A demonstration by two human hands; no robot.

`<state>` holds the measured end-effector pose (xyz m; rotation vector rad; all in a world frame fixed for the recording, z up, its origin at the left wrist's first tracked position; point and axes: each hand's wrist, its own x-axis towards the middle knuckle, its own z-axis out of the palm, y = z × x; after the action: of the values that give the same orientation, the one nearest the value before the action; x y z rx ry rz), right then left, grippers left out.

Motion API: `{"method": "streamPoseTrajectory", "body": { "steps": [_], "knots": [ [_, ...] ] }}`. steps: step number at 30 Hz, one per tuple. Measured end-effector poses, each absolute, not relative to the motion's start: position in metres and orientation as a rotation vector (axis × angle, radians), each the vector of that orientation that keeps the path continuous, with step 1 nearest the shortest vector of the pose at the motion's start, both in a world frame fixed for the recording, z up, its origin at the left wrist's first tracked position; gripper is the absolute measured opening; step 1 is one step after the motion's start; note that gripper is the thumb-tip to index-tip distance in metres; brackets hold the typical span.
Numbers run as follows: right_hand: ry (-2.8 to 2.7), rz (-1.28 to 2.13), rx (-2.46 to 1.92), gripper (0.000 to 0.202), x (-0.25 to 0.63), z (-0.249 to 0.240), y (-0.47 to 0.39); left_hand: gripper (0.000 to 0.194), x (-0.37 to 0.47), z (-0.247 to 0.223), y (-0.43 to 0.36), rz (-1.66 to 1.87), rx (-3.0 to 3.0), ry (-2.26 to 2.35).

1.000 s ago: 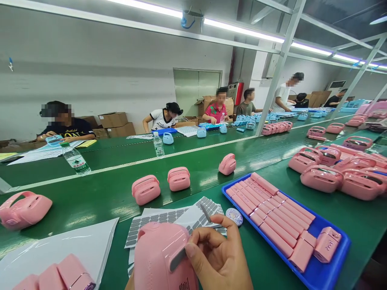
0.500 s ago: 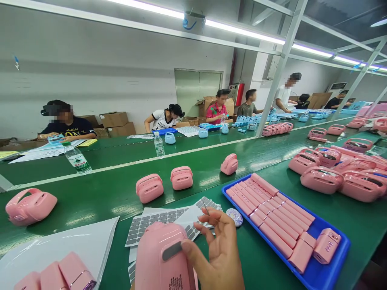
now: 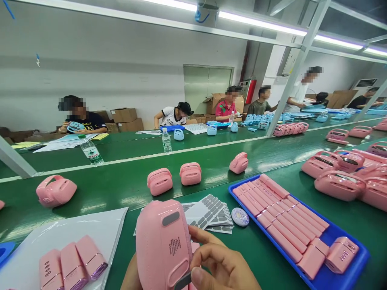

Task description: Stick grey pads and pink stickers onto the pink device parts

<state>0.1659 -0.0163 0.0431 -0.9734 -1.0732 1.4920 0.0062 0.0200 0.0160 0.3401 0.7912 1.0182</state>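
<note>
The right hand (image 3: 223, 268) had dropped from the upper grey pad (image 3: 171, 218), now stuck down, to press a second one at the lower edge of the pink casing (image 3: 163, 245). The left hand (image 3: 131, 278) (mostly hidden behind) cradled the casing; its grip I couldn't tell. Pad sheets (image 3: 208, 209) lay just beyond.

The right hand (image 3: 223, 268) now presses a second grey pad (image 3: 183, 280) onto the pink case (image 3: 163, 245).
</note>
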Motion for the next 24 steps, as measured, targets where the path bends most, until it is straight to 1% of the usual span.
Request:
{"method": "streamPoseTrajectory", "body": {
  "steps": [2,4,10,15,19,24],
  "knots": [
    [-1.050,1.512,-0.959,0.028,0.165,0.045,-0.016,0.021,0.007,0.017,0.016,1.022,0.316,0.795],
    [-1.036,1.513,-0.948,0.027,0.164,0.047,-0.016,0.019,0.010,0.022,0.013,1.055,0.326,0.836],
    [-1.092,1.456,-0.983,0.022,0.164,0.047,-0.016,0.028,0.020,0.034,0.011,1.093,0.438,0.879],
    [-1.145,1.366,-1.084,0.014,0.164,0.049,-0.016,0.045,0.004,0.011,0.010,1.139,0.392,0.985],
    [-1.140,1.336,-1.134,0.010,0.161,0.052,-0.017,0.049,-0.006,-0.005,0.005,1.172,0.369,0.960],
    [-1.111,1.281,-1.204,0.006,0.157,0.052,-0.020,0.054,-0.008,-0.009,0.005,1.171,0.368,0.966]
  ]
}}
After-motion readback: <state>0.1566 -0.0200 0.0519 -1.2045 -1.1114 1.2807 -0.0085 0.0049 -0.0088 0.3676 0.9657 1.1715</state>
